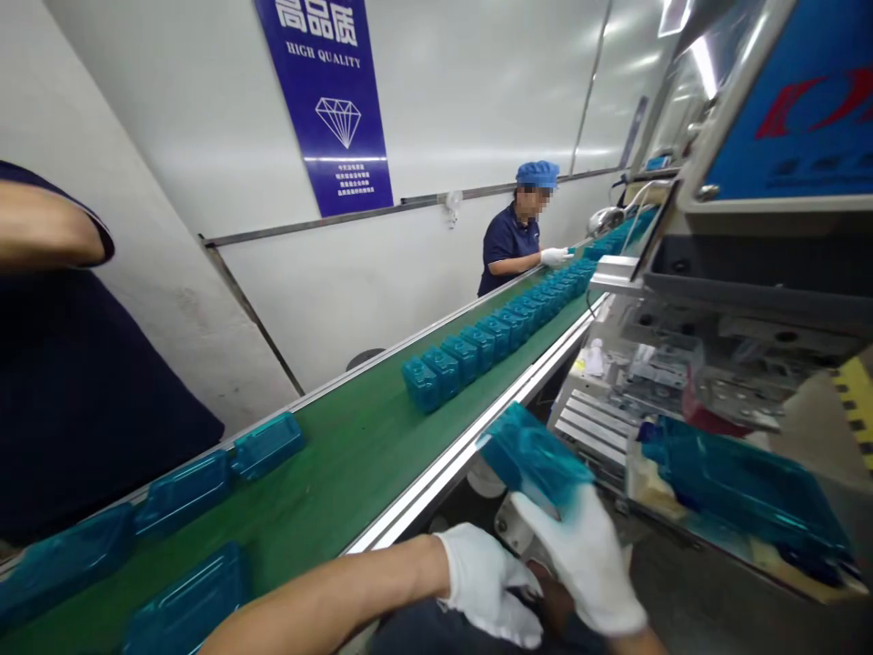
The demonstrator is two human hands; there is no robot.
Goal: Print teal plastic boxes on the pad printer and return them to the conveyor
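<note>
My right hand (579,559), in a white glove, is shut on a translucent teal plastic case (532,459) and holds it tilted above the belt's near rail. My left hand (487,582), also gloved, sits just beside and below the right, fingers bunched, with nothing visible in it. A green conveyor belt (341,464) runs past both hands. Several matching teal cases (464,355) stand in a line along it. Another teal case (743,491) lies in a metal-framed fixture to my right.
A co-worker (511,241) in a blue cap and white glove stands at the belt's far end. Another person's arm and dark sleeve (47,223) fill the left edge. A printing-type machine (737,300) with metal parts rises on the right. A "HIGH QUALITY" banner (327,100) hangs on the wall.
</note>
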